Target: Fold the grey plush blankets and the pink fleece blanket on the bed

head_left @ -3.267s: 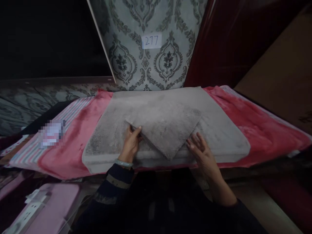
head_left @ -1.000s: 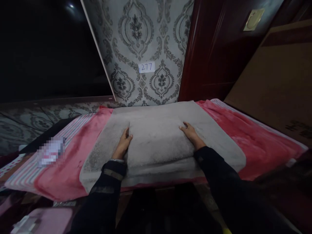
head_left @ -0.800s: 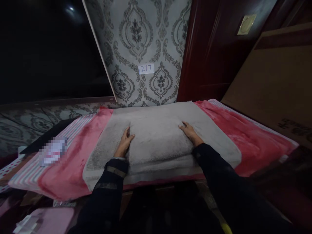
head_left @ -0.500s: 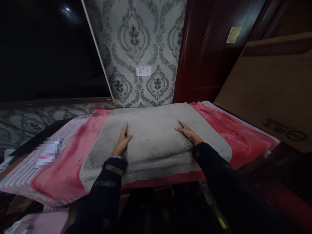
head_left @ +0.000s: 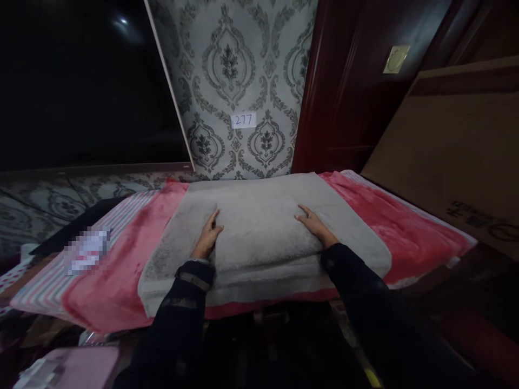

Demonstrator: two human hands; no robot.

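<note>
A folded grey plush cloth (head_left: 267, 235) lies in the middle, its fold layers showing along the near edge. Beneath it spreads a flat grey mat (head_left: 360, 243) with rounded corners. My left hand (head_left: 207, 235) rests at the left edge of the folded cloth, thumb and fingers apart. On the opposite edge is my right hand (head_left: 314, 222), fingers spread and thumb toward the cloth. Neither hand is closed around the fabric. Under the mat lies a pink and red plush blanket (head_left: 109, 273) with a striped border on the left.
A large dark television (head_left: 89, 92) hangs at the left. A cardboard box (head_left: 454, 146) leans at the right, close to the blanket. A paper marked 277 (head_left: 244, 120) is on the patterned wall. At lower left stands a pink stool-like surface (head_left: 87, 364).
The camera view has shifted slightly, so everything sits a little farther right. Both hands keep their places at the sides of the folded cloth.
</note>
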